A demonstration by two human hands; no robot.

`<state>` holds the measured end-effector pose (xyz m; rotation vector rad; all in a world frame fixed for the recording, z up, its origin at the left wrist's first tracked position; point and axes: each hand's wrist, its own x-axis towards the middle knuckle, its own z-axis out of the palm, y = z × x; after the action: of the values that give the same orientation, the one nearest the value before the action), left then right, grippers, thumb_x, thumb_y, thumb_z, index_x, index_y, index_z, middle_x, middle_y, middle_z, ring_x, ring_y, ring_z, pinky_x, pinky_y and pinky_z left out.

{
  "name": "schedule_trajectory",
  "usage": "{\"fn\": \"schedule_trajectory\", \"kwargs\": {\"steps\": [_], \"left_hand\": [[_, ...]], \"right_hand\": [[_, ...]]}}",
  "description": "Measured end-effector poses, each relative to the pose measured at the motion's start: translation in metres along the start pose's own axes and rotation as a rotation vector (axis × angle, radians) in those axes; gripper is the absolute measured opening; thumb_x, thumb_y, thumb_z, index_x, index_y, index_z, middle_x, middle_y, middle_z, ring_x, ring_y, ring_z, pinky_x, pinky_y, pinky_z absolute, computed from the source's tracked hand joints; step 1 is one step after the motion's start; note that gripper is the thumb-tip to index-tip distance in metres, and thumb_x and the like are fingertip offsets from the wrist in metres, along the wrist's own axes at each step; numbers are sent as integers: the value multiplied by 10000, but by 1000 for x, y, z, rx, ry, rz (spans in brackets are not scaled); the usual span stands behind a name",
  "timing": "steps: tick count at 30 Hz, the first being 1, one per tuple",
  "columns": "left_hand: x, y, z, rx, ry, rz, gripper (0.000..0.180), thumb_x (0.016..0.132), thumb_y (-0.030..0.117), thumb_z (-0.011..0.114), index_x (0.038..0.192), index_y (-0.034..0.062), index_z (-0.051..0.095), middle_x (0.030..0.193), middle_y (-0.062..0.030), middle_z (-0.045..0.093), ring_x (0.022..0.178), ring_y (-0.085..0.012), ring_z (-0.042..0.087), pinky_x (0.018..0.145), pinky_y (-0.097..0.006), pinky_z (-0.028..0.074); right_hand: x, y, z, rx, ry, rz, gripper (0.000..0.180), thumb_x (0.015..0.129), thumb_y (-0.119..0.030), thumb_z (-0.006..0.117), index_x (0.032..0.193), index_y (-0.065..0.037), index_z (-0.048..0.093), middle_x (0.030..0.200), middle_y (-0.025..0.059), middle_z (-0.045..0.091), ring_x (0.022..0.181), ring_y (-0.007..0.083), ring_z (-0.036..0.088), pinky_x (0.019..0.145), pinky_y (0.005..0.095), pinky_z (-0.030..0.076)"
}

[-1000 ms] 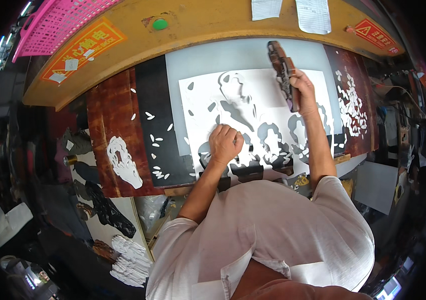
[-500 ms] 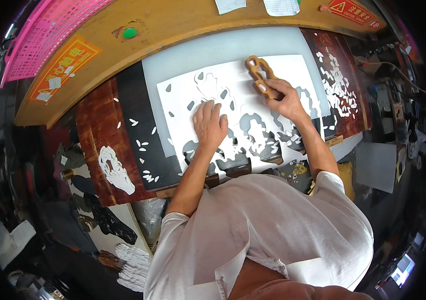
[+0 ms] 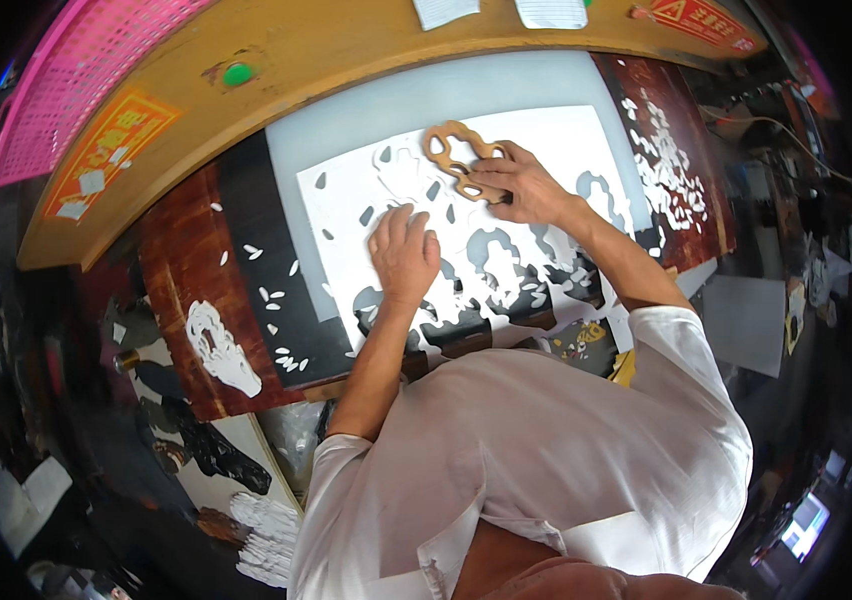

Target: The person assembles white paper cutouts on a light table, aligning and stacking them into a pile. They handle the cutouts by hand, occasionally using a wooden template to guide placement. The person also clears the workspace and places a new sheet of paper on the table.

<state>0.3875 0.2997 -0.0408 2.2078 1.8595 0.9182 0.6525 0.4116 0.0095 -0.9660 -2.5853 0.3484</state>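
Note:
My right hand point(image 3: 534, 190) grips the near right end of a brown, wavy-edged cutting die point(image 3: 457, 167) with hollow loops. The die is over the upper middle of a large white sheet point(image 3: 551, 130), beside a cut outline point(image 3: 398, 172) to its left. Whether it touches the sheet I cannot tell. With fingers stretched out, my left hand point(image 3: 404, 258) lies on the sheet, left of and nearer than the die. Shaped openings and small oval holes run through the sheet, mostly along its near part. Loose white slivers lie around its near edge.
Beneath the sheet lies a pale cutting board point(image 3: 346, 115). Many white scraps point(image 3: 668, 180) are heaped at the right. A stack of white cut pieces point(image 3: 221, 345) sits at the left. Across the back runs a yellow machine beam point(image 3: 336, 55) with a green button point(image 3: 238, 74); a pink basket point(image 3: 76, 90) stands behind.
My right hand has carried the die leftward across the sheet, closer to the cut outline, and the die has turned. My left hand remains on the sheet. The whole view has shifted slightly.

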Motion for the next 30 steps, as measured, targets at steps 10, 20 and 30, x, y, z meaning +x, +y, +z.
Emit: {"fn": "schedule_trajectory", "kwargs": {"steps": [10,20,30], "left_hand": [[4,1,11,8,5,21,327,899,195,695,1211,106,738,1380,-88,628,1352,-333,522,1115,-492,370],[1,0,13,31,2,9,313,899,193,700,1199,110,735,1388,-84,626,1356,-326,518,1123,-497,368],[7,-1,-1,-56,-9,92,315,885,136,689,1191,72,728,1371,-139,616,1334,-383,534,1108,-524,393]], "right_hand": [[-23,36,-45,450,24,718,658,873,-279,825,1479,-114,627,1415,159,612,1164,273,666,1021,390,531],[-15,39,-19,48,-236,325,810,719,-187,898,1478,-167,616,1534,216,528,1373,418,512,1162,464,476],[-34,39,-37,495,-78,525,888,792,-196,872,1590,-118,490,1536,175,532,1364,369,540,1129,426,495]]}}
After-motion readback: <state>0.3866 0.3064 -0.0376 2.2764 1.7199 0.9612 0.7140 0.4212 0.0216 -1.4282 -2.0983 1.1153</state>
